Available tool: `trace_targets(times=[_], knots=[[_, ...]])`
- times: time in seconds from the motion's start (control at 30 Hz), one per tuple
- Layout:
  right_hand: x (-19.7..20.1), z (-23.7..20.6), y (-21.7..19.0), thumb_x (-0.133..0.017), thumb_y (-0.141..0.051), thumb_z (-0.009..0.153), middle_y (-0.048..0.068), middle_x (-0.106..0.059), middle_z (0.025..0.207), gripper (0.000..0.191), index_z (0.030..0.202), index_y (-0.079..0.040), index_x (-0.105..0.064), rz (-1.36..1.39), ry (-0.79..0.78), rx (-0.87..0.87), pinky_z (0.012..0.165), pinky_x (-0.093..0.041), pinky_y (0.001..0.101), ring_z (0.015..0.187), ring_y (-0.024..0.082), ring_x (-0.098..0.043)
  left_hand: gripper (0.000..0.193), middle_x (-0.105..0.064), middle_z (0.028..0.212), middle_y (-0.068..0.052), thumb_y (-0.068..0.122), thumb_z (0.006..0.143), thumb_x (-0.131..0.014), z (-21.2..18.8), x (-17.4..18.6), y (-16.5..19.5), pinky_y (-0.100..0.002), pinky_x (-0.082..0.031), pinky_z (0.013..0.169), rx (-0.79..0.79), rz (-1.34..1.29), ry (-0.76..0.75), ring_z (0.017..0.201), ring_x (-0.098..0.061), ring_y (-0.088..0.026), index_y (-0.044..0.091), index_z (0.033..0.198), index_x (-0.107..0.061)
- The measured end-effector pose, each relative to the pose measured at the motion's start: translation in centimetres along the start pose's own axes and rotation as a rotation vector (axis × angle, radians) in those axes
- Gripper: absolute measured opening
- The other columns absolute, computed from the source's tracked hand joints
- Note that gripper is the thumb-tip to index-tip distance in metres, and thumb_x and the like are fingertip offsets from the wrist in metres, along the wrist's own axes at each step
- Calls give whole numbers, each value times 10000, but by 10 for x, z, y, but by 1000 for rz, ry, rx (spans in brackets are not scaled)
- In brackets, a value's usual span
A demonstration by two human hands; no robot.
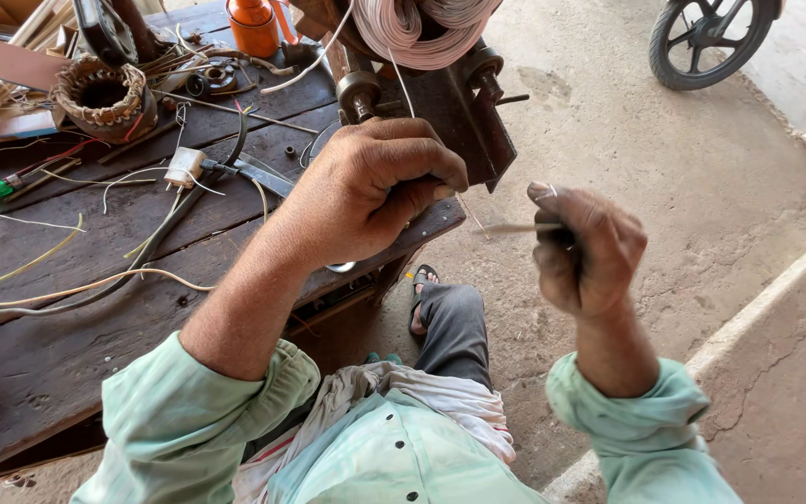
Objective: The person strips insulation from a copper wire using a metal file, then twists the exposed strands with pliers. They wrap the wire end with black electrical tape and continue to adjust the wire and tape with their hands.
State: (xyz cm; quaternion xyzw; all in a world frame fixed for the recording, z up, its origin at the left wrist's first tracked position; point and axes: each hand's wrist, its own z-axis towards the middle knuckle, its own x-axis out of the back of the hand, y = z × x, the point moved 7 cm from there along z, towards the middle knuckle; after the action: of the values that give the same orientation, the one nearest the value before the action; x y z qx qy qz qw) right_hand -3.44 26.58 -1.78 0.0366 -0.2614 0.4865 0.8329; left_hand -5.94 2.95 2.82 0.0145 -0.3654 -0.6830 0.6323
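Winding machine stands on the table edge; stator far left, wheel perhaps beyond, right.

Left hand clenched, right hand pinching.

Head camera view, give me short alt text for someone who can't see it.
Seated at a dark wooden workbench, a person pinches a thin wire in the right hand while the left hand grips near a winding machine wrapped in pale wire. Loose wires, a stator core and an orange bottle lie behind.
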Motion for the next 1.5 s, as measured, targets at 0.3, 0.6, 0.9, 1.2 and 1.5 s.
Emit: trace_targets(times=[0.3, 0.6, 0.9, 1.2, 1.5], knots=[[-7, 66, -49, -630, -148, 1116, 64, -672, 995, 114, 1219, -101, -634, -110, -310, 432, 688, -539, 354, 820, 182, -659, 111, -704, 953, -97, 24, 943, -722, 10, 5, -1, -367, -574, 765, -20, -54, -177, 899, -731, -267, 36, 1052, -704], [-32, 78, -44, -664, -173, 1122, -27, -510, 773, 147, 995, -174, -590, -559, -333, 830, 566, -399, 268, 671, 101, -513, 202, -743, 911, -113, 9, 808, -715, 18, -1, -10, -368, -580, 738, 122, 26, -257, 838, -745, -259, 38, 1004, -755], [1, 51, -65, -607, -254, 1086, -19, -481, 638, 276, 822, -193, -554, -520, -209, 983, 472, -304, 253, 532, 90, -427, 115, -733, 903, -119, 47, 873, -746, 16, 0, -8, -372, -578, 738, 55, 37, -226, 846, -737, -268, 19, 985, -741], [-28, 85, -48, -679, -190, 1011, -68, -458, 613, 219, 815, -222, -586, -757, -246, 972, 485, -343, 237, 558, 60, -458, 189, -735, 905, -117, -3, 809, -731, 19, -4, -8, -370, -581, 735, 85, 63, -234, 834, -741, -269, 23, 996, -744], [9, 12, -21, -535, -486, 1111, -14, -519, 679, 371, 902, -180, -533, -330, -164, 558, 501, -364, 304, 544, 99, -449, 89, -724, 906, -90, 46, 920, -751, 13, 2, -3, -346, -566, 733, 38, -2, -176, 828, -726, -239, 26, 996, -711]])
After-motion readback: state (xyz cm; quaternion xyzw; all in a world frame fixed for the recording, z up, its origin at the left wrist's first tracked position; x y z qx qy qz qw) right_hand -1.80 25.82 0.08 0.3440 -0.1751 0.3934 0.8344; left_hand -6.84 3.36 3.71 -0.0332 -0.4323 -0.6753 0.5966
